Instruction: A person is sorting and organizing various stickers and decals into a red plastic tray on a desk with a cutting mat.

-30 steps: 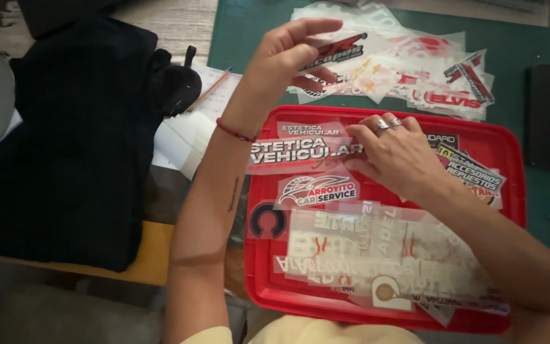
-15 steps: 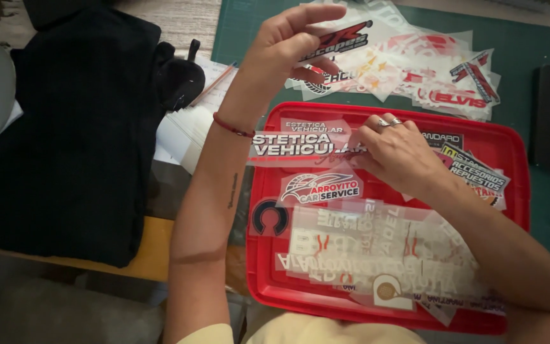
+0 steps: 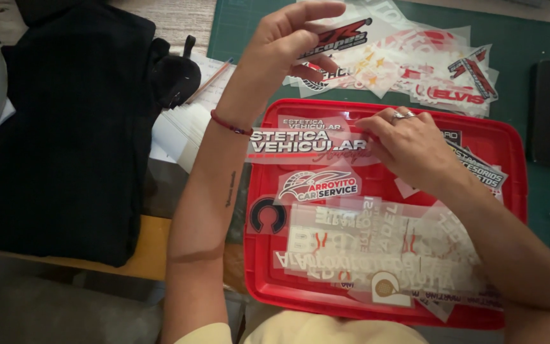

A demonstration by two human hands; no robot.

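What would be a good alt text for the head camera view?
A person's left hand lifts a clear sticker above a green cutting mat, while the right hand rests on more stickers in a red tray. A black bag lies at left.

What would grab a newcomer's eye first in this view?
The red tray, low and centre, heaped with clear-backed stickers. Above it the left hand holds up a red-and-black sticker, while the right hand rests on the tray's stickers. More lie on the green cutting mat beyond.
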